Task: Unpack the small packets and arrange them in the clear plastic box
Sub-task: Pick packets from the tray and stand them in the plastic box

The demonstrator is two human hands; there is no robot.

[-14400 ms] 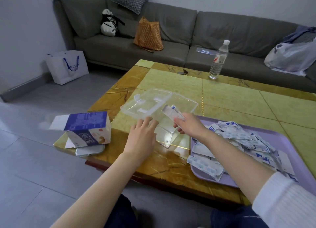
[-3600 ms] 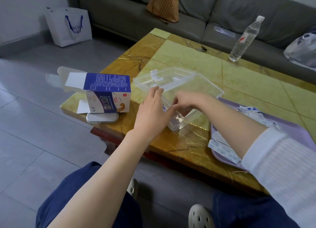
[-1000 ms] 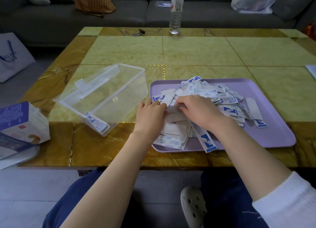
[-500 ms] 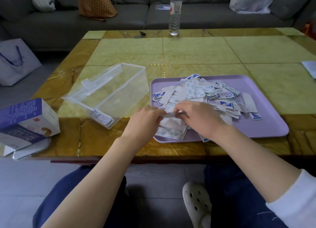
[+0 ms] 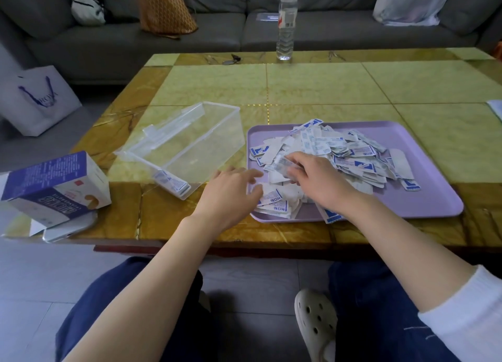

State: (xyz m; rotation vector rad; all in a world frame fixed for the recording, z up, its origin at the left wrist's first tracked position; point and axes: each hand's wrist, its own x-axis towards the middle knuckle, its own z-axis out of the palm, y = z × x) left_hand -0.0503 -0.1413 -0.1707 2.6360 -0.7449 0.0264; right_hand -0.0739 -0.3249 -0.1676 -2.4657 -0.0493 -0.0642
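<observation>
Pinches small packets (image 5: 282,164) in right hand (image 5: 317,182), fingers (image 5: 295,159) curled, over pile (image 5: 339,152) on purple tray (image 5: 423,198); rests left hand (image 5: 231,190) open, relaxed, at tray's left edge. Clear plastic box (image 5: 190,144) just left, on table (image 5: 326,87). Best to square stack w/ both hands before loading.

On the tray (image 5: 423,198), the right hand (image 5: 317,182) hides packets (image 5: 353,155) at its near left; their print is too small to read. Beyond the tray, the top edge crops the bottle (image 5: 286,22)

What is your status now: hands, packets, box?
Right hand pinches packets over purple tray. Left hand open, at tray edge. Clear box open, small stack inside. Path to box free.
</observation>
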